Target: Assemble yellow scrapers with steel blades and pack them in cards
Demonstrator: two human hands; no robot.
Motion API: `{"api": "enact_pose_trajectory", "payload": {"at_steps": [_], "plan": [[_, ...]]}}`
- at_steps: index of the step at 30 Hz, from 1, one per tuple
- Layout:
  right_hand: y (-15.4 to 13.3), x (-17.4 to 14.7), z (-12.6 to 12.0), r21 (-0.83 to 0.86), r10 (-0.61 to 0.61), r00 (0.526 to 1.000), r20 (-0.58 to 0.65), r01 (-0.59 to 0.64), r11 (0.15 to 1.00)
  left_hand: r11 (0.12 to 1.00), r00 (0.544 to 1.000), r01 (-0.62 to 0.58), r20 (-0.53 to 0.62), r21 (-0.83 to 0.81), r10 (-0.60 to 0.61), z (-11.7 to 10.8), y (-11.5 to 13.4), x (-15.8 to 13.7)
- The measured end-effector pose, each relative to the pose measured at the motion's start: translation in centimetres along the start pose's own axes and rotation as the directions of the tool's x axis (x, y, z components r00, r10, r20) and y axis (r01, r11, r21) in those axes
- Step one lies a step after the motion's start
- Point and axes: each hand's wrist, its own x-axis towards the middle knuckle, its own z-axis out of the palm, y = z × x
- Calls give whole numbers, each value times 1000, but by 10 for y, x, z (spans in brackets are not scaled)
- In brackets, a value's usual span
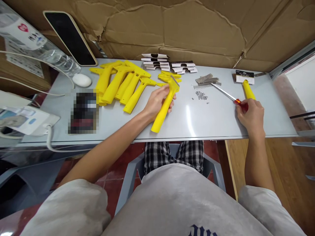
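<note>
My left hand (157, 102) is closed round the head end of a yellow scraper (162, 113), whose handle slants down toward the table's front edge. A grey metal blade shows at the scraper's head. At the right, my right hand (252, 116) grips the red handle of a screwdriver (230, 95), its shaft pointing left and away toward a small stack of flat metal blades (208, 79). Just in front of the blades lies a loose pile of small screws (201, 95). Beyond my right hand rests another yellow scraper (249, 90) with a black-and-white card at its head.
Several yellow scraper handles (118, 83) are heaped at the left. Folded cards (156, 61) and small yellow pieces (163, 76) lie at the back. A phone (71, 37), a water bottle (39, 42), a white mouse (82, 80) and a power strip (31, 121) with cables occupy the left side. Cardboard (182, 28) lines the back.
</note>
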Motion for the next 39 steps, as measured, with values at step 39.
{"api": "enact_pose_trajectory", "payload": {"at_steps": [39], "plan": [[-226, 2, 20, 794, -542, 581, 607, -453, 405, 998, 999, -50, -15, 36, 51, -7, -13, 24]]}}
